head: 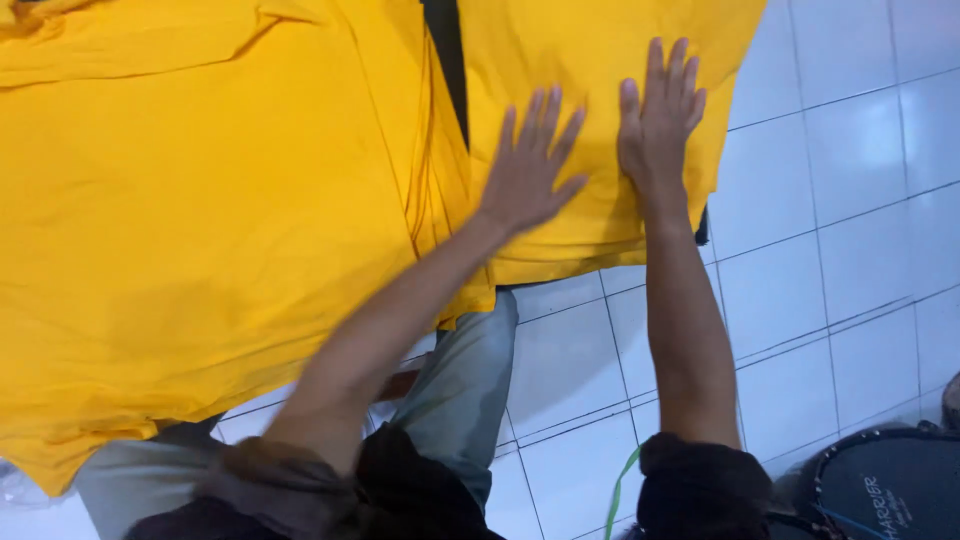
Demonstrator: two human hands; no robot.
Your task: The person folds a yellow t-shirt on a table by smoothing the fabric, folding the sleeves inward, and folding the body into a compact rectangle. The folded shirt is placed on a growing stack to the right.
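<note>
White tiled floor (840,200): both hands (525,170) flat on yellow cloth (590,60).

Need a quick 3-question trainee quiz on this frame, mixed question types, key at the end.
1. True or false: both hands press flat, palms down, on the smaller yellow fabric stack.
2. Multiple choice: the larger yellow fabric pile lies to which side of the left hand? A) its left B) its right C) beneath the round black object
3. Fill in: the floor is covered in white ____.

Key
1. True; the right hand and the left hand both lie open on it.
2. A
3. tiles
</note>
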